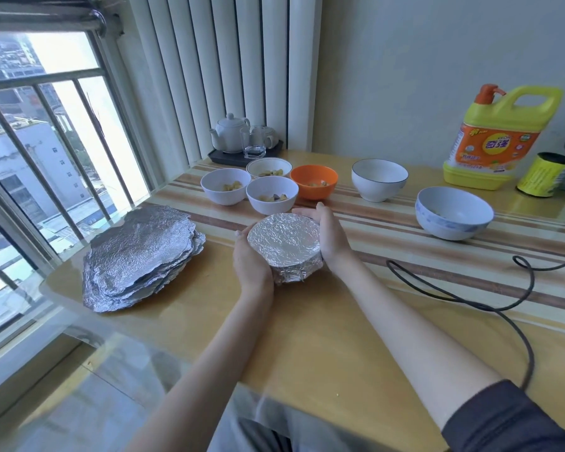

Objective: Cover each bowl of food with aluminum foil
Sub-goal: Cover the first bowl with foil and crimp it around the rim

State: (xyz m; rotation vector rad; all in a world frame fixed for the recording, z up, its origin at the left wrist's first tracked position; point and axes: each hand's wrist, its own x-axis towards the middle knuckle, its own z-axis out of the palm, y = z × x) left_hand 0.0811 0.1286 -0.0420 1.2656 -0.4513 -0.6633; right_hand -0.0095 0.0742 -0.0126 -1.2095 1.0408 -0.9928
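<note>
A bowl wrapped in crinkled aluminum foil sits in the middle of the table, its top fully covered. My left hand cups its left side and my right hand presses against its right side. A stack of several foil sheets lies to the left near the window. Behind the wrapped bowl stand uncovered bowls with food: two white ones, a cream one and an orange one. Farther right are a white bowl with a dark rim and a blue-patterned bowl.
A teapot and a glass stand on a dark tray at the back. At the right are a yellow detergent jug and a yellow canister. A black cable loops across the table's right side. The table's glass edge runs along the window.
</note>
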